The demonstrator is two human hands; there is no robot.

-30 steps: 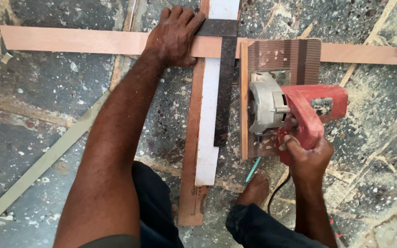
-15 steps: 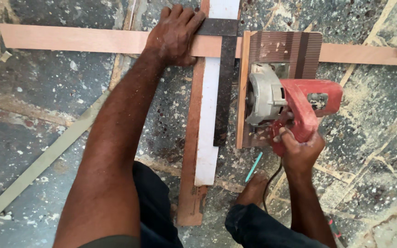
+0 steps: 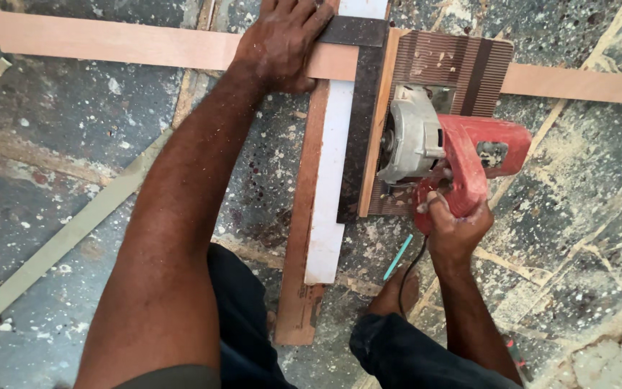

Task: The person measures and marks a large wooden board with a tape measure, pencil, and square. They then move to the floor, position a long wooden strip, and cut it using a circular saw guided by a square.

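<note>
Clearly the right hand (image 3: 455, 227) grips the red-handled circular saw (image 3: 444, 148) on the long pale wooden strip (image 3: 145, 45); the left hand (image 3: 282, 39), fingers flat, pins a dark metal square (image 3: 358, 108) just left. Slippage risks a crooked cut or nicked fingers.

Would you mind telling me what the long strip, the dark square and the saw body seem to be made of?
Long strip: probably wood, pale pinkish, matt, unfinished.
Dark square: likely steel, flat and dull grey-black.
Saw: red housing looks like moulded plastic; the grey motor casing looks like cast metal, hard to confirm.
</note>
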